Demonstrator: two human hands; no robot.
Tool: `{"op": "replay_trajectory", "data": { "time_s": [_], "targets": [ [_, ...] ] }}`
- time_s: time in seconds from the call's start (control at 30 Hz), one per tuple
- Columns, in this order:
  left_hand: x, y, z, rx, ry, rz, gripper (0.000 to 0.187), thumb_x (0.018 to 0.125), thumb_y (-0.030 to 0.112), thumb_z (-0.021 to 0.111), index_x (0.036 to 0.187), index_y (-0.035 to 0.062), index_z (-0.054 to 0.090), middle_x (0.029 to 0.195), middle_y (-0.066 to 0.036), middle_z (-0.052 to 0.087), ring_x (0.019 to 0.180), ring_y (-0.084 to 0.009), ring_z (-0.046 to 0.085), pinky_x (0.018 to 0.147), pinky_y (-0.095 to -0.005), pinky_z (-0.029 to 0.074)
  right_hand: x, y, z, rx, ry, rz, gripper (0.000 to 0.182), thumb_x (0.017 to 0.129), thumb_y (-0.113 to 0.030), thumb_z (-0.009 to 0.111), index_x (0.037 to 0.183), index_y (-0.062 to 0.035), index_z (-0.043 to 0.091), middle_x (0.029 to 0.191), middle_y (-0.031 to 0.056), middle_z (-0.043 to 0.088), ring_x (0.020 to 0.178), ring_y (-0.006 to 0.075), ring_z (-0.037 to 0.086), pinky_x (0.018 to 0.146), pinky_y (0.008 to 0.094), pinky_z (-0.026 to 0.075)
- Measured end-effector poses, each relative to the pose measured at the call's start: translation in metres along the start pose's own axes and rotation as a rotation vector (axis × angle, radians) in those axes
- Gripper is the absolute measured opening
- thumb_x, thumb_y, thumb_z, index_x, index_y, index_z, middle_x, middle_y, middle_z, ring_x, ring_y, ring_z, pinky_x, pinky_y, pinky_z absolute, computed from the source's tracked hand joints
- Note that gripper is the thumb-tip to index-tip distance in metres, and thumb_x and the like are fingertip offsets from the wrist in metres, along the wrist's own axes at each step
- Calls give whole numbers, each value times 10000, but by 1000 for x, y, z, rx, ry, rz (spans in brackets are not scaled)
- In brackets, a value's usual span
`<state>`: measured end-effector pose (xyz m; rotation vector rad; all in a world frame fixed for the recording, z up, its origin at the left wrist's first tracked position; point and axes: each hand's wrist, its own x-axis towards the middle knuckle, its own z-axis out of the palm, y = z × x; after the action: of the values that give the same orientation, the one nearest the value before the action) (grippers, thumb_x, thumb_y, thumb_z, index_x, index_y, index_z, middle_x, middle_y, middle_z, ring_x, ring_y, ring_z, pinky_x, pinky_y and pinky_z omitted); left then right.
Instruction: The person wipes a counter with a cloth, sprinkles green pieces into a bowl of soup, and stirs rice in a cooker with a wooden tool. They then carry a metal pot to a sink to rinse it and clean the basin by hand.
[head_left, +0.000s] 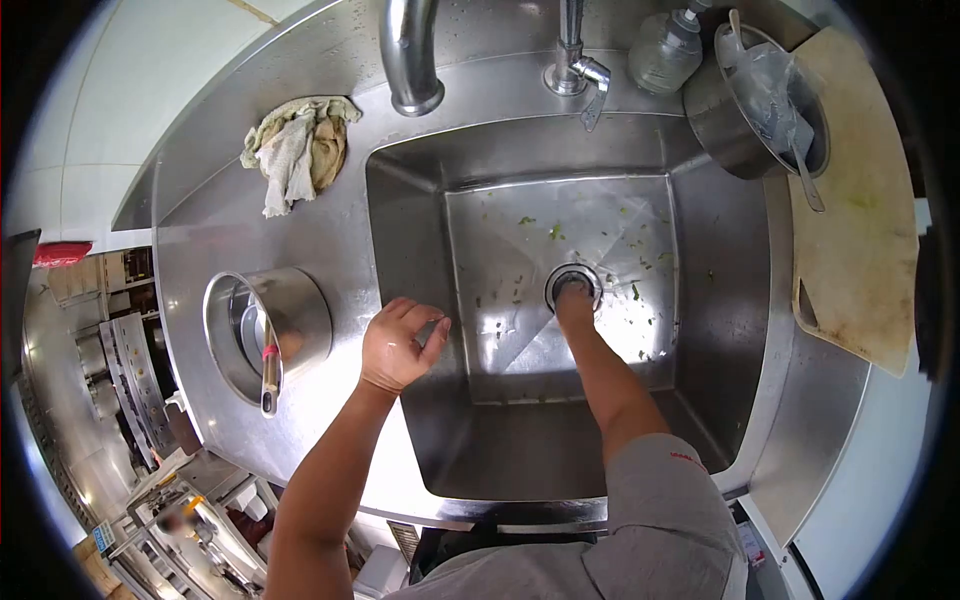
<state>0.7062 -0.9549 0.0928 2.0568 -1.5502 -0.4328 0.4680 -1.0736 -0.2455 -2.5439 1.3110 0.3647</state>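
Observation:
My right hand (573,302) reaches down to the drain (551,284) in the floor of the steel sink (520,350). Its fingers are hidden inside the drain opening, so whatever they touch does not show. Small green leaf scraps (556,231) lie scattered over the sink floor around it. My left hand (400,348) hovers by the sink's left rim, wet and holding nothing, with its thumb apart from the loosely bent fingers.
Left on the counter are a steel pot (310,310) with a handled utensil and a crumpled cloth (290,160). A faucet (410,60) and a small tap (570,70) stand behind. At right are a soap bottle (662,60), another pot (715,120) and a cutting board (860,250).

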Motion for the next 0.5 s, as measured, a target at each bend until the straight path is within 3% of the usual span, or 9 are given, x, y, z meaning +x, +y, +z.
{"op": "replay_trajectory", "data": {
  "time_s": [0.07,0.13,0.17,0.23,0.33,0.4,0.5],
  "targets": [
    [1,-1,1,-3,7,4,89,748,122,686,756,48,636,746,-97,650,679,-299,597,636,-372,475,12,10,15,50,-51,33,206,803,-128,516,901,-7,652,936,141,639,874,312,611,742,422,496],
    [0,-2,1,0,16,21,90,747,117,685,758,43,635,752,-102,652,690,-300,601,636,-375,475,22,31,29,255,-126,-161,156,768,-87,528,820,-17,656,829,166,656,797,334,633,721,438,498],
    [0,-3,-1,-2,27,10,90,747,117,685,758,43,635,752,-102,652,690,-300,601,636,-375,475,15,43,-20,670,-21,-100,129,758,-66,532,796,-29,650,771,189,649,781,346,634,712,433,494],
    [1,0,-2,-27,9,-3,93,744,114,686,755,37,634,755,-108,655,691,-304,605,643,-374,476,20,70,-54,945,94,29,94,782,-86,569,809,-45,650,809,190,648,774,341,631,694,399,494],
    [2,1,-2,-28,16,7,97,740,112,686,751,31,634,754,-112,656,684,-310,607,645,-376,478,30,126,-77,715,356,248,97,796,-100,592,841,-20,620,837,181,640,811,363,610,739,419,485],
    [2,0,-1,-28,20,17,98,740,112,686,749,30,634,751,-112,656,678,-311,605,643,-377,478,34,149,-60,598,359,373,87,787,-99,591,812,-16,599,843,196,618,837,385,581,776,456,462],
    [2,0,0,-24,26,17,97,740,112,683,746,29,634,745,-113,654,669,-312,602,639,-380,477,22,123,-54,472,395,233,66,763,-69,598,806,-19,602,831,192,595,846,379,569,777,444,462]
  ]
}}
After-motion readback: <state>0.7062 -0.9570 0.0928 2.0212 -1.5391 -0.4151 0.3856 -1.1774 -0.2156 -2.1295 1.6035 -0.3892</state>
